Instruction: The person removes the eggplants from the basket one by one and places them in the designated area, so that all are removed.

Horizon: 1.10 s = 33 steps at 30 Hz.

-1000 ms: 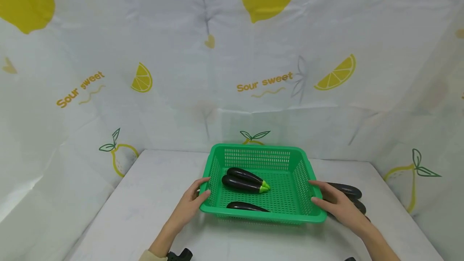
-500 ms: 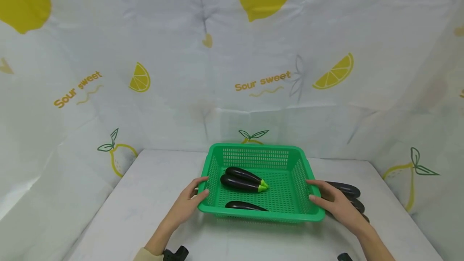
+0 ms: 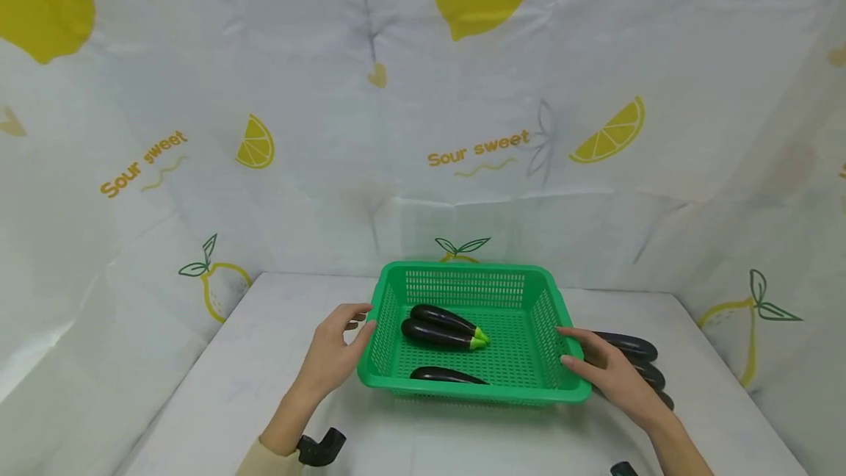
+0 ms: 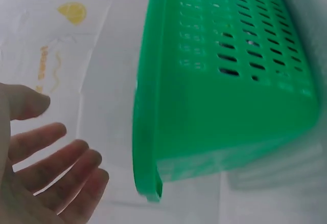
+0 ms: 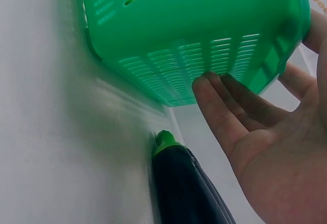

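A green plastic basket (image 3: 472,394) stands on the table with three dark eggplants inside. Two eggplants (image 3: 436,334) lie side by side, while the third eggplant (image 3: 446,374) is partly hidden by the front wall. My left hand (image 3: 333,351) is off the basket's left rim, fingers spread and holding nothing; a gap shows in the left wrist view. At the opposite side, my right hand (image 3: 615,369) holds the right rim. Its thumb and a finger lap over the edge, and other fingers (image 5: 219,111) lie against the outer wall.
Several more eggplants (image 3: 628,345) lie on the white table (image 3: 258,358) right of the basket, partly behind the right hand. A white sheet printed with lemons (image 3: 317,219) hangs behind the table and along both sides.
My left hand has let go of the basket's left rim and drawn slightly left and up. The right hand keeps its place on the right rim. The basket has hardly moved.
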Motion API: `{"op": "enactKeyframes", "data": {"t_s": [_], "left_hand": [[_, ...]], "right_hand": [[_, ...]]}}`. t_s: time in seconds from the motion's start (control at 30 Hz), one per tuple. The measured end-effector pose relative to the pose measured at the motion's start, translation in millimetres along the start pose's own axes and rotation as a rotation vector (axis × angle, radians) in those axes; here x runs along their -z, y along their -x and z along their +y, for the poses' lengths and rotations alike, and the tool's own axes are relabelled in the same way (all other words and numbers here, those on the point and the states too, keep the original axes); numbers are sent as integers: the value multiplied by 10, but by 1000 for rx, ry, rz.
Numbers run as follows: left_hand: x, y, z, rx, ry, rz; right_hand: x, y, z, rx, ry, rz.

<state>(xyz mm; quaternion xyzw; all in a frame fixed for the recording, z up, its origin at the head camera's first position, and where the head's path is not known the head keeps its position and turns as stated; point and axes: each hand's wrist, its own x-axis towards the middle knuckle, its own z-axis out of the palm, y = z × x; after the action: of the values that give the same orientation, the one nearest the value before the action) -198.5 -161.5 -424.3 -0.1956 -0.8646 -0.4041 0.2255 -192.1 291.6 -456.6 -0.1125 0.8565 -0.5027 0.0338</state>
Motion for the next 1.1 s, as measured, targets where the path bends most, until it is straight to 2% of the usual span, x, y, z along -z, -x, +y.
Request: {"op": "enactKeyframes", "data": {"t_s": [0.07, 0.13, 0.3, 0.47, 0.7, 0.77, 1.1], "left_hand": [[-22, -67, 61, -39, 52, -31], [-62, -136, 121, -43, 113, -101], [-191, -262, 209, 32, 208, -339], [-342, -344, 192, 80, 228, -547], [-573, -428, 200, 131, 172, -807], [-630, -443, 210, 144, 149, -856], [-847, -440, 192, 156, 7, -987]], "right_hand": [[3, 0, -4, 5, -2, -1], [6, -4, -9, 7, 1, 0], [16, -16, -18, -1, 14, 2], [18, -18, -18, -5, 26, 6], [13, -9, -9, -13, 23, 7], [10, -7, -8, -12, 19, 6], [-6, -9, -16, -9, 23, 9]]}}
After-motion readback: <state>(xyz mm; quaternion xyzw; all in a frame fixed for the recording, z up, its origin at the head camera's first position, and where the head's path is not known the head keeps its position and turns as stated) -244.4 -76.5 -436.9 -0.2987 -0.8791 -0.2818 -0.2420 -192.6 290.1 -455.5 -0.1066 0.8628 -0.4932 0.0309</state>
